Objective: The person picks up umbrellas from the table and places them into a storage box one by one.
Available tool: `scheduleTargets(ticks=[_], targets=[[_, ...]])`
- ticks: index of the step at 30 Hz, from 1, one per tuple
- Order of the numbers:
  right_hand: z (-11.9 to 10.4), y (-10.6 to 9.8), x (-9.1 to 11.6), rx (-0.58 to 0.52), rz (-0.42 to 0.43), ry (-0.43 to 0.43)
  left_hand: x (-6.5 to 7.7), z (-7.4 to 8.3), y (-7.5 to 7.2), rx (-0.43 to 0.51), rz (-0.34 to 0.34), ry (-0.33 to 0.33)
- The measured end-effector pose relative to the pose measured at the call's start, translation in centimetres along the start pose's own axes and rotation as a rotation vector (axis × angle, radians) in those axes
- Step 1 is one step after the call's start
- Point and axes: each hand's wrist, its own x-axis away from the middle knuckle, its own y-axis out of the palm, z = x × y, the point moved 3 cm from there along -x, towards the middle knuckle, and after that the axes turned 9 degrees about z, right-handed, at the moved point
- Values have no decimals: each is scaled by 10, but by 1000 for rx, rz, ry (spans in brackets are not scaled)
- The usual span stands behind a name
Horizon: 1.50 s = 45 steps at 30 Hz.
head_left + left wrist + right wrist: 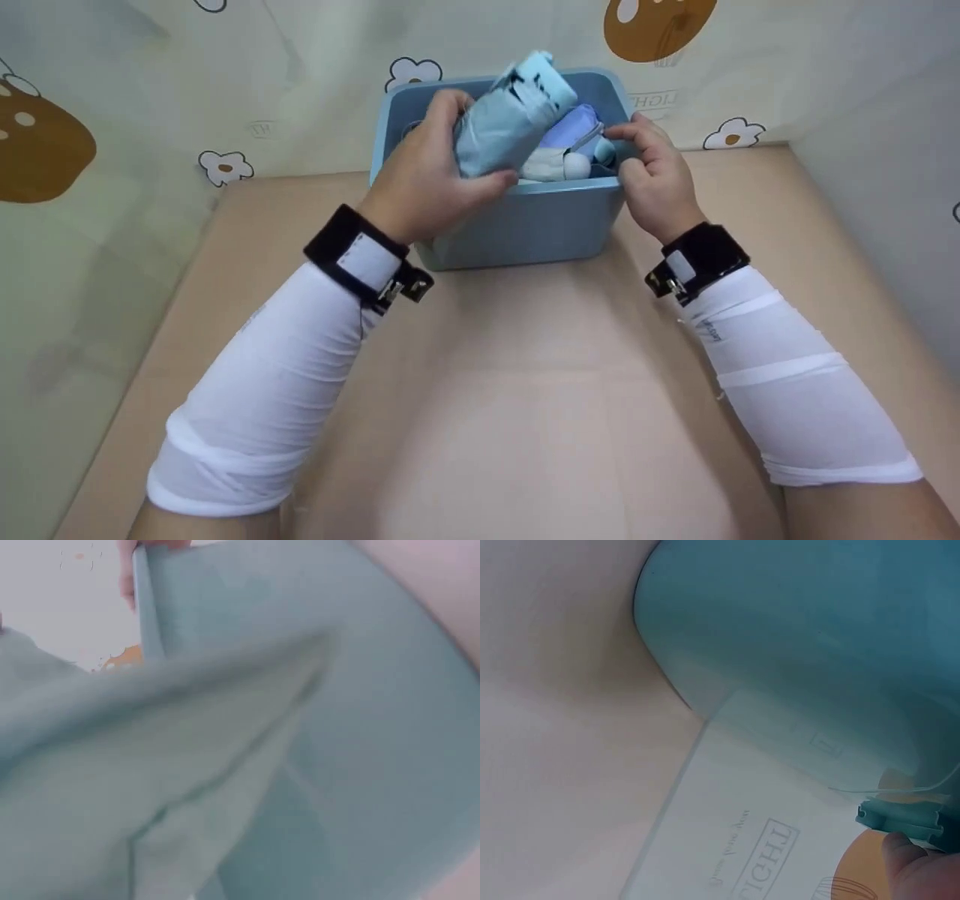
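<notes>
In the head view my left hand [427, 172] grips a light blue fabric bundle [499, 131], which looks like a folded umbrella with dark marks at its upper end. The bundle tilts up to the right over a blue plastic bin [525, 225]. A pale fabric fold [187, 765] fills much of the left wrist view. At the bin's right rim my right hand [660, 176] pinches the edge, one finger reaching over it. Inside the bin lie a purple-blue item [574, 126] and a white item with a round end [555, 165]; the held bundle hides part of the contents.
The bin stands on a beige tabletop [510, 390] near the back. A pale curtain-like sheet [315, 75] with flowers and brown shapes hangs behind and beside the table.
</notes>
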Motion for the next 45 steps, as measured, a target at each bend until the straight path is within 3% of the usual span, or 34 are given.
scheduleTargets(ticks=[3, 7, 11, 15, 19, 25, 36, 39, 45], targets=[[1, 0, 0, -4, -7, -6, -21, 8, 0, -37, 60, 2], [1, 0, -2, -12, -3, -14, -50, 16, 4, -200, 98, 13], [2, 0, -2, -17, -5, -18, -72, 13, 16, -386, 48, -24], [1, 0, -2, -22, -11, -14, -82, 2, 30, -471, -77, -73], [0, 0, -2, -28, -3, -22, -85, -7, 41, -485, -195, -95], [1, 0, -2, -36, -15, -4, -86, -10, 53, -580, -347, -57], [0, 0, -2, -33, -13, -11, -85, -17, 59, -617, -348, -145], [1, -1, -2, -27, -11, -8, -80, -17, 61, -629, -381, -150], [4, -5, -2, -8, -9, 6, -68, -23, 58, -533, -455, -133]])
